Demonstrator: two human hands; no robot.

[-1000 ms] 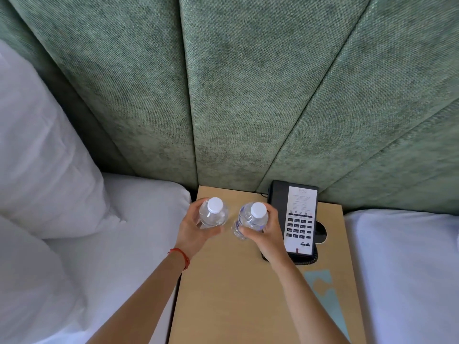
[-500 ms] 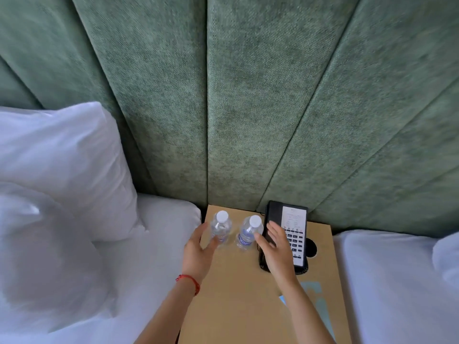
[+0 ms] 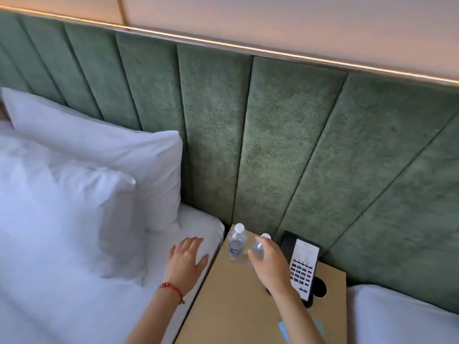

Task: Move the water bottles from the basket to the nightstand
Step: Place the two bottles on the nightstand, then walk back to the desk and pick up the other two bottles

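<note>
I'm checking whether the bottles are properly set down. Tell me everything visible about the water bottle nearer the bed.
The left water bottle is small, of clear plastic, with a white screw cap and a bluish label band around its middle. It stands upright on the light wooden nightstand, near its back left corner, close to the green padded headboard. Nothing touches it: the left hand is open over the white bedsheet beside the nightstand, and the right hand is on the other bottle just to its right.

The nightstand has a matt, pale wood-look top; on it stand two clear glossy plastic bottles with smooth white caps. Behind it rises a green, coarse-woven cloth headboard; left of it lies smooth white bed linen.
</note>
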